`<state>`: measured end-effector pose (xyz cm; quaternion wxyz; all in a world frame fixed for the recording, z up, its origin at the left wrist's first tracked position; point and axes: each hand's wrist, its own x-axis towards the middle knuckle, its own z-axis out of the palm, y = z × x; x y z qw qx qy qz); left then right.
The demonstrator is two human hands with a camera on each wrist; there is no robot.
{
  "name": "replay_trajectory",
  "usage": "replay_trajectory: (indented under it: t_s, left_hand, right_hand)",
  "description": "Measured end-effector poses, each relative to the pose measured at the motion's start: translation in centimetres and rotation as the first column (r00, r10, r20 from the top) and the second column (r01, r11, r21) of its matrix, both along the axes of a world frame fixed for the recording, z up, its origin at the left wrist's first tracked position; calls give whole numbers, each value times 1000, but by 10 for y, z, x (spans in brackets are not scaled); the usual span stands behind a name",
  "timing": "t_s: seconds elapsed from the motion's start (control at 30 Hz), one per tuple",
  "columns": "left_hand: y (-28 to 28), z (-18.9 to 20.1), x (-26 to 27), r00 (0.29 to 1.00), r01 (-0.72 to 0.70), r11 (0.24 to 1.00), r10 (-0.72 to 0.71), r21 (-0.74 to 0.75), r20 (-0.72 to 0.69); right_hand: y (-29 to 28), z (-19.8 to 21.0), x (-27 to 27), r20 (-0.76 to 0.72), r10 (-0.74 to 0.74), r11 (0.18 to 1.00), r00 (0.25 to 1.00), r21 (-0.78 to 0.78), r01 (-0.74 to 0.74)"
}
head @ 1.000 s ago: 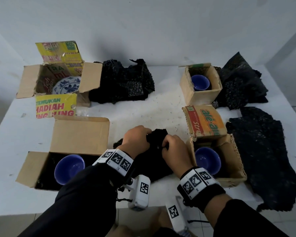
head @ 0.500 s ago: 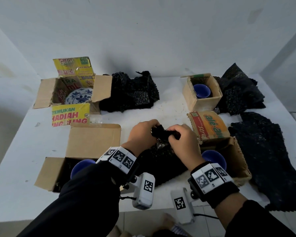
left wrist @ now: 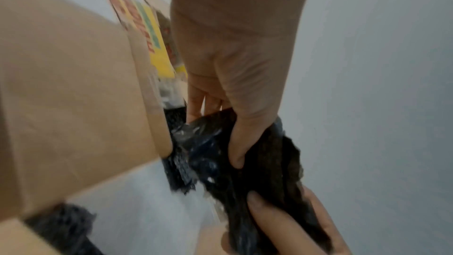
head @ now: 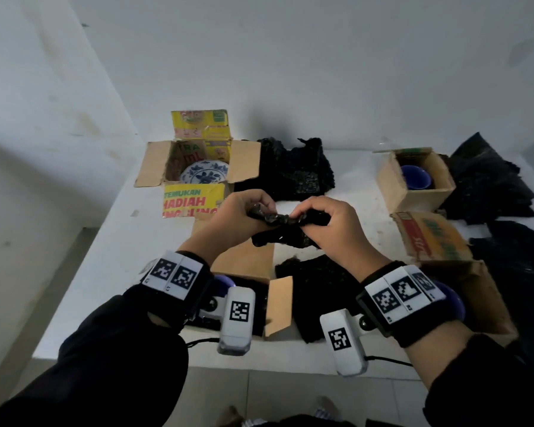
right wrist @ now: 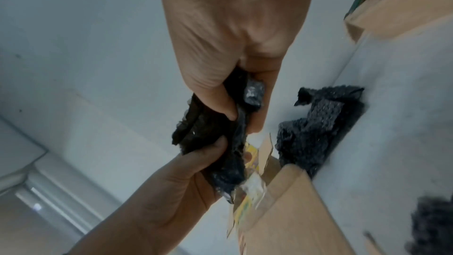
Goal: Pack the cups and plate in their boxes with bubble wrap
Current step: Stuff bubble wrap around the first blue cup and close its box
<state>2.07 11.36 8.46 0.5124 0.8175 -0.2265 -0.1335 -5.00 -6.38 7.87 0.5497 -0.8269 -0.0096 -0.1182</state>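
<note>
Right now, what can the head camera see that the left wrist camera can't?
Only the head view shows the blue-patterned plate in its box and a blue cup in the small far box. Only the left wrist view shows the left thumb pressed into the wrap from underneath. Both show the two hands, left hand and right hand, holding the black bubble wrap.

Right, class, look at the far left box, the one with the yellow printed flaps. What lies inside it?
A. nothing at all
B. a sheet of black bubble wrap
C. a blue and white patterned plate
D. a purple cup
C: in the head view the blue and white plate shows inside the box with yellow flaps, with no bubble wrap over it.
</note>
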Motion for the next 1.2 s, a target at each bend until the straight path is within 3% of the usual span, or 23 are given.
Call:
replay_trajectory:
  t_s: [0.13, 0.27, 0.4, 0.67, 0.7, 0.77, 0.83, 0.9, 0.97, 1.07, 1.2]
  left_hand:
    - [54, -14, -7, 991, -94, 995, 98, 44, -91]
    - [93, -32, -18, 977, -180, 967, 198, 182, -83]
    - [121, -49, -29, 974, -208, 948, 223, 240, -36]
    - [148, -73, -46, 964, -265, 895, 253, 360, 80]
    - [151, -75, -49, 967, -251, 912, 251, 325, 44]
    - [159, -77, -57, 953, -231, 957, 259, 175, -157]
    - [165, -81, -62, 905, -232, 973, 221, 15, -364]
    - [169, -89, -65, 858, -255, 964, 190, -73, -476]
    - [173, -95, -64, 824, -269, 960, 187, -77, -535]
    - [178, -101, -65, 840, -246, 967, 179, -66, -512]
    - [179, -107, -74, 806, -238, 955, 94, -174, -585]
  right_hand:
    - [45, -16, 4, -12, 39, 994, 999, -99, -40]
    - [82, -36, -1, -61, 89, 973, 994, -209, -100]
    - [112, -53, -5, -47, 38, 917, 998, -395, -53]
    - [154, -65, 2, 25, 118, 907, 993, -410, -97]
    - [159, -67, 1, 11, 161, 884, 987, -446, -139]
    - [168, -72, -6, -38, 264, 805, 964, -542, -242]
    - [175, -81, -14, -79, 353, 694, 932, -647, -317]
    - [181, -90, -19, -166, 391, 586, 905, -714, -384]
    - [186, -93, -23, -287, 394, 490, 873, -738, -464]
    - [194, -91, -23, -344, 387, 368, 856, -793, -485]
    - [206, -88, -23, -448, 371, 237, 814, -801, -549]
